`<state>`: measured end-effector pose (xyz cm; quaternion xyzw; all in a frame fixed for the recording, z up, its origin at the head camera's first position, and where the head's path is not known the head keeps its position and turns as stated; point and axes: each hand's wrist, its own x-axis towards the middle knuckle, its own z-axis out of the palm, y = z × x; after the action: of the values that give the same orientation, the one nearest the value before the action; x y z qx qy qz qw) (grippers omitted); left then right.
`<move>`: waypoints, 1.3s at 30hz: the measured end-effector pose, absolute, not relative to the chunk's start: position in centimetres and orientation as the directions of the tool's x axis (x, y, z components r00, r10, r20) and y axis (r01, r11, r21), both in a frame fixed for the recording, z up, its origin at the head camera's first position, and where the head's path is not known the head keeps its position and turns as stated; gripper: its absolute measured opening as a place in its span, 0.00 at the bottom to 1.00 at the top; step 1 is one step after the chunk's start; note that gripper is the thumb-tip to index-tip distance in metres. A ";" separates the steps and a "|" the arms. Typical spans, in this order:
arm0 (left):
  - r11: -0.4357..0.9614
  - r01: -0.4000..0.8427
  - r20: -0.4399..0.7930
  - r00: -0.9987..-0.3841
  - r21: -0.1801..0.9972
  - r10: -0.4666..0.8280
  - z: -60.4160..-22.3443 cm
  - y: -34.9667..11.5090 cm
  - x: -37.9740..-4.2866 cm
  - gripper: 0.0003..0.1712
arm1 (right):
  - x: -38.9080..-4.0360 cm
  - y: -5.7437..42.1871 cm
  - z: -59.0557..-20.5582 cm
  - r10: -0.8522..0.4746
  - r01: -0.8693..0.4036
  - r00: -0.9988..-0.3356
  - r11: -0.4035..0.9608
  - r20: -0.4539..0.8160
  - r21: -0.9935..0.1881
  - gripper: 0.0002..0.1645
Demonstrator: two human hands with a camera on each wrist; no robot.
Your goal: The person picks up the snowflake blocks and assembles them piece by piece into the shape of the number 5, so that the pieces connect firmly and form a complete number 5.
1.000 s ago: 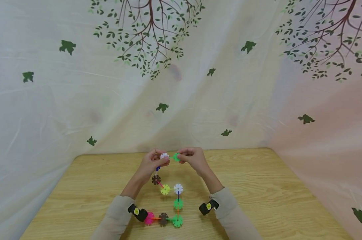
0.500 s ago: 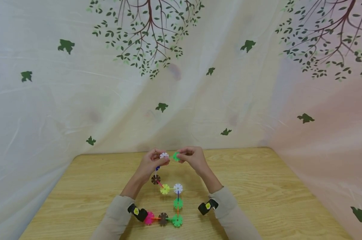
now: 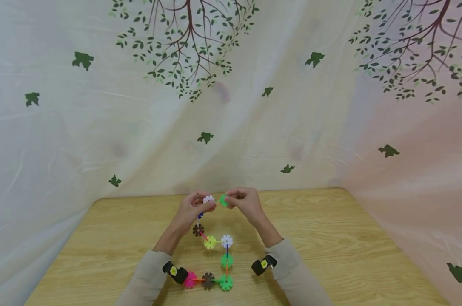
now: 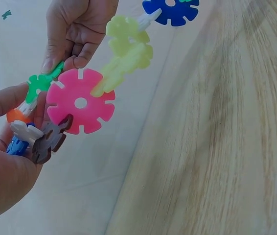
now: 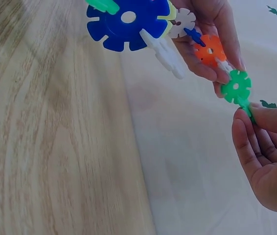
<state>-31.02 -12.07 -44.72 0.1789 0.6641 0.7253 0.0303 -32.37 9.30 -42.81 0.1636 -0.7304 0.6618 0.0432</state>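
Note:
A chain of notched plastic interlocking discs in many colours runs from between the hands down toward the person, with a yellow disc (image 3: 210, 242) midway. My left hand (image 3: 190, 214) grips its far end, thumb and fingers around an orange disc (image 5: 210, 50) and the white discs beside it. Across from it, my right hand (image 3: 246, 205) pinches a green disc (image 5: 246, 110) between thumb and fingertips. That disc slots edge-on into another green disc (image 5: 236, 86), which joins the held end of the chain. A pink disc (image 4: 80, 101) and a brown disc (image 4: 50, 141) hang close by the left hand.
The wooden table (image 3: 342, 238) lies beneath, its far edge just behind the hands. A pale curtain (image 3: 231, 127) printed with trees and birds rises beyond it. Near the front, the chain's pink disc (image 3: 189, 279) lies beside the left wrist's black camera (image 3: 175, 272).

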 end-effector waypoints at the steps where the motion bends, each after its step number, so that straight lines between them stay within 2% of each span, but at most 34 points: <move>1: -0.116 0.196 0.221 -0.934 0.974 0.282 -44.7 -12.1 -31.0 0.19 | -32.4 9.2 -42.9 -0.177 -0.297 -0.943 0.071 0.281 -0.952 0.09; 17: -0.124 0.175 0.203 -0.940 0.977 0.272 -44.9 -12.0 -31.0 0.18 | -32.7 9.1 -43.3 -0.168 -0.242 -0.958 0.029 0.234 -0.970 0.10; 39: -0.056 0.127 0.138 -0.950 0.990 0.280 -44.5 -11.9 -31.0 0.19 | -32.9 10.6 -42.6 -0.365 -0.173 -0.921 0.081 0.133 -0.982 0.15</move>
<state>-30.97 -11.95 -44.51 0.1486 0.6848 0.7115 0.0535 -32.93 10.63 -42.64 0.1841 -0.7314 0.6524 -0.0736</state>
